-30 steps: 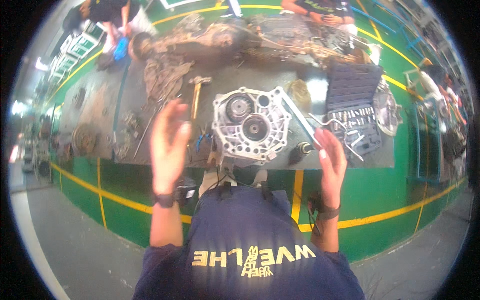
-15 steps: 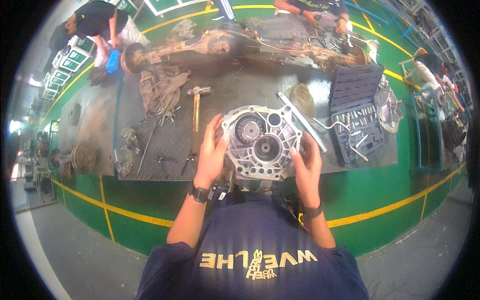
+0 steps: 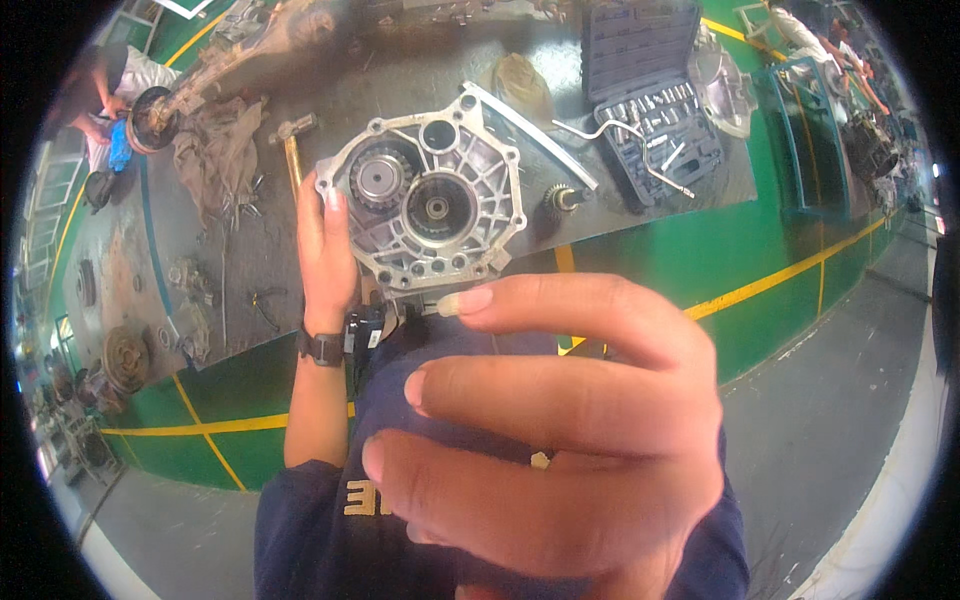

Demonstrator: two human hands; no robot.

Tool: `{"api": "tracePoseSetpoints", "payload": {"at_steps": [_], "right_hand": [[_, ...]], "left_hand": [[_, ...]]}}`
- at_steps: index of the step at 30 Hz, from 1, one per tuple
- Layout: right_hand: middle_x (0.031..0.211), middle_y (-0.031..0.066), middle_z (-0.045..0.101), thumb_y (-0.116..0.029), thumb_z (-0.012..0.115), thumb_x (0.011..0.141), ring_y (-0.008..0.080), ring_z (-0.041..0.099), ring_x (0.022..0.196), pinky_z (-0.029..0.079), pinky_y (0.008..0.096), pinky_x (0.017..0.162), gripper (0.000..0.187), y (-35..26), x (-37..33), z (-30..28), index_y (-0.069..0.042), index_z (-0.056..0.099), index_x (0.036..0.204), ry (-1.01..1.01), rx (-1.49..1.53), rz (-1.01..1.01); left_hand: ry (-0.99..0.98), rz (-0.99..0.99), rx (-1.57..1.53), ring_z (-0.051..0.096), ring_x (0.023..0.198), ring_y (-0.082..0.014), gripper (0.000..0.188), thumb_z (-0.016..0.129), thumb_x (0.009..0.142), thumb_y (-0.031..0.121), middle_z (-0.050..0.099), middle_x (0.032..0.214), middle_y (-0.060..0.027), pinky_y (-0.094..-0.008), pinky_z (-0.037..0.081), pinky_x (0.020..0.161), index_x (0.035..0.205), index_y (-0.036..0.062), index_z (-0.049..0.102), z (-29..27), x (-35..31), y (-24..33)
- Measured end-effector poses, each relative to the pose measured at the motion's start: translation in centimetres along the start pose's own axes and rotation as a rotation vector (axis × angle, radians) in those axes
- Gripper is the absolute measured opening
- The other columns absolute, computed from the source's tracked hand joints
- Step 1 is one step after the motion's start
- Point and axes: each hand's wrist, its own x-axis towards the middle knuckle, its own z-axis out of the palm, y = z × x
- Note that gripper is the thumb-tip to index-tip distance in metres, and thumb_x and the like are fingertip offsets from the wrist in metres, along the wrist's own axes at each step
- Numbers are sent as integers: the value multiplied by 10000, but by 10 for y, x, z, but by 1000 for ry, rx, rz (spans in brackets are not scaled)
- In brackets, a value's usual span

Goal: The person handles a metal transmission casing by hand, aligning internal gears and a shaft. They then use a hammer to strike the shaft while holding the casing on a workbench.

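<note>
a silver gear housing (image 3: 440, 195) at the near edge of the workbench (image 3: 410, 75) could tip off, as only the left hand (image 3: 328, 260) grips its side, the right hand (image 3: 590, 420) hanging in the foreground, fingers loosely parted.

Navy short-sleeved shirt (image 3: 310, 530) with pale yellow lettering (image 3: 358, 497), dark strapped wristwatch (image 3: 322, 348)

Mechanical workshop: socket set (image 3: 655, 112) and hammer (image 3: 292, 150) are lying near a gear housing (image 3: 430, 207); yellow lines (image 3: 790, 269) are crossing green floor (image 3: 715, 250).
</note>
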Motion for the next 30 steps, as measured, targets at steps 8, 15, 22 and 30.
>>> {"api": "tracePoseSetpoints", "payload": {"at_steps": [8,15,22,30], "right_hand": [[933,104,720,-132,793,701,293,690,833,555,450,796,259,4,0,-16,-59,699,932,-6,-8,-24],[937,117,702,-106,794,715,307,679,831,548,420,768,248,80,-43,-20,-40,679,926,-48,-96,178],[1414,163,531,-186,613,952,236,482,1338,334,368,1144,575,162,-127,44,42,441,1451,369,515,799],[1345,139,596,-158,565,966,193,559,1215,389,309,1069,540,161,-114,77,95,471,1433,570,606,875]], "left_hand": [[-1,30,72,473,1336,-245,532,447,1084,318,523,1424,-167,-364,329,1140,1453,-64,432,1,3,9],[-53,133,-40,462,1340,-233,543,433,1069,361,509,1434,-156,-370,320,1154,1431,-41,468,1,5,-4],[-74,84,-434,494,1317,-232,487,447,1045,215,528,1422,-164,-355,336,1141,1433,-79,439,18,-4,-11],[176,-2,-501,520,1299,-239,486,484,1041,206,553,1410,-168,-368,353,1133,1426,-90,461,34,-2,-8]]}}
